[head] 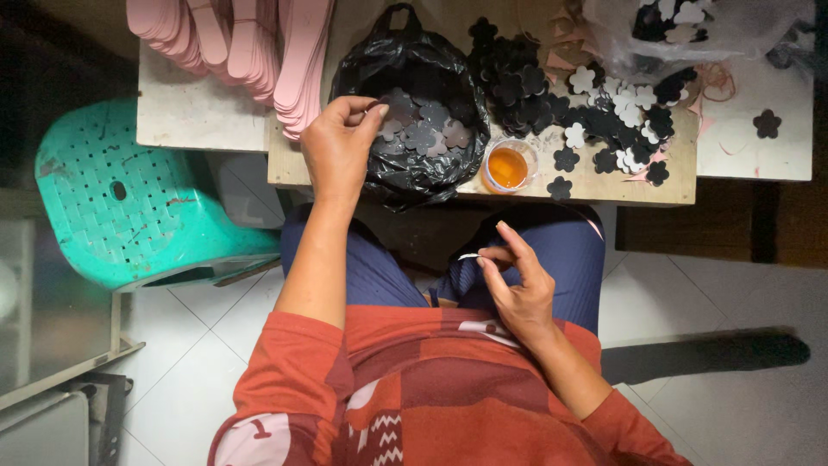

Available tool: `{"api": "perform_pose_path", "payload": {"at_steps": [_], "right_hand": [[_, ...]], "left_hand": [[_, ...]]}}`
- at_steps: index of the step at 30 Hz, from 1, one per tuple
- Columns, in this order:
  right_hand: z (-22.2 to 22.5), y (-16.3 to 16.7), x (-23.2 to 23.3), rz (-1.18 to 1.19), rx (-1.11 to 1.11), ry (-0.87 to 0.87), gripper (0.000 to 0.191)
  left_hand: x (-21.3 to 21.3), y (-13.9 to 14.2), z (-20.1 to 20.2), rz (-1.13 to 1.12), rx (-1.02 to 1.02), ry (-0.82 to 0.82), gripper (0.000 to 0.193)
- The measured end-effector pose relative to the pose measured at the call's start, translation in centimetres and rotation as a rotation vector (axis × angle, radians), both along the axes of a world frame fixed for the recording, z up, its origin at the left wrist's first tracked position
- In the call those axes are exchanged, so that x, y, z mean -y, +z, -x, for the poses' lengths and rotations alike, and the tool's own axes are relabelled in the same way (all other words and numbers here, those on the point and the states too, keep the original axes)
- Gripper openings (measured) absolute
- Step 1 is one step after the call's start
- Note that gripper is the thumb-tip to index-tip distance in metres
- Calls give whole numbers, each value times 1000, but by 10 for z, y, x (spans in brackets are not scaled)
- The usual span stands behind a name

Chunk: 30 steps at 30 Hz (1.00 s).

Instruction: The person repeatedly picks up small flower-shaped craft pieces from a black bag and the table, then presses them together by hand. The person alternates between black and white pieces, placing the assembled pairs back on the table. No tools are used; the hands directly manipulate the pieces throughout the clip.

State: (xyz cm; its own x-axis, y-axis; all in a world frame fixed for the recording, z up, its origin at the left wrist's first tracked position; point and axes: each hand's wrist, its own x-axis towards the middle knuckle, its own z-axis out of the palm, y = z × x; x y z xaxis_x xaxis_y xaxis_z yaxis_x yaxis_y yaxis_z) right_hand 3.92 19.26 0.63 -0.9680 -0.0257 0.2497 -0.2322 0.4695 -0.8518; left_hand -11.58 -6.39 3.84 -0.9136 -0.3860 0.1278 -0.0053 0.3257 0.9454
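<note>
The left hand (338,145) pinches a dark flower-shaped foam cutout (398,108) over the black plastic bag (412,60); the right hand (517,289) grips a thin white stick (468,256) above the lap. The small cup of orange glue (507,166) at the surface edge could tip if knocked.

The left hand (338,147) reaches into a black plastic bag (412,82) of flower-shaped pieces (427,131) on the table (604,185), while the right hand (517,289) pinches a small white strip (468,256) over the lap.
</note>
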Motion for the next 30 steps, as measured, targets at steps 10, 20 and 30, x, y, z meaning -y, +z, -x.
{"api": "perform_pose_path", "payload": {"at_steps": [10,20,30], "right_hand": [[1,-1,-1,7,-3,9,57],[1,-6,-4,45,1,4,59],[-5,0,-8,172,28,3,61]], "left_hand": [[7,-14,8,62,-152,97,28],[-4,-31,-11,-458,-112,-140,29],[-25,-45,-74,-628,211,-243,13]]}}
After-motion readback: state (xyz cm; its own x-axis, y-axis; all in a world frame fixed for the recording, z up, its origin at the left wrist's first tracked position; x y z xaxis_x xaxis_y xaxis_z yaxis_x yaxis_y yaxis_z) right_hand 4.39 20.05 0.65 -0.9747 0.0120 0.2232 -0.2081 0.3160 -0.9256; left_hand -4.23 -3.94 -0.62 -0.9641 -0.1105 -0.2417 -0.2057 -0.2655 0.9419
